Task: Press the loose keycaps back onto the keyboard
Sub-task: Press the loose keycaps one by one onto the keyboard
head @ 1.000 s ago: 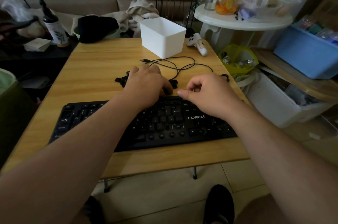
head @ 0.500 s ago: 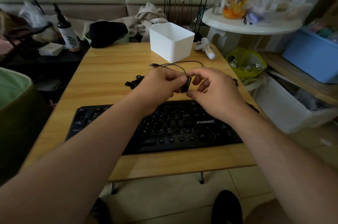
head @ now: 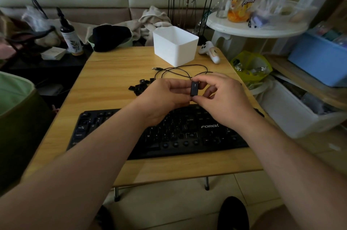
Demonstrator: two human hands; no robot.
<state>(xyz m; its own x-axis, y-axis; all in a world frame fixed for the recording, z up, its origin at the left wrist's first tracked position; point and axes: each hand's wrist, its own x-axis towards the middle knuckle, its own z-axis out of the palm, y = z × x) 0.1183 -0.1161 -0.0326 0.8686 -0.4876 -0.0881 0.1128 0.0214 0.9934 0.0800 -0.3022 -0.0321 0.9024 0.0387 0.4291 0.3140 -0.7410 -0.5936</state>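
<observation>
Two-hand grip (head: 221,96) on arrow-marked keycap (head: 194,88)

Left hand (head: 165,96) and right hand (head: 223,98) meet fingertip to fingertip, fingers curled

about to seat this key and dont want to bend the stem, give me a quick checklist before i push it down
1. Keycap in hand: ok. The right hand pinches it by its ends, and the left hand steadies it from the side.
2. Legend readable: ok. A small arrow mark faces the camera.
3. Keycap over its slot: not ok. It is held up above the table, behind the keyboard, not over any socket.
4. Matching empty socket found: cannot tell. The keyboard is dark and the arms cover part of it.
5. Underside clip intact: cannot tell, it faces away.
6. Remaining loose keycaps within reach: ok, piled behind the left hand.
</observation>
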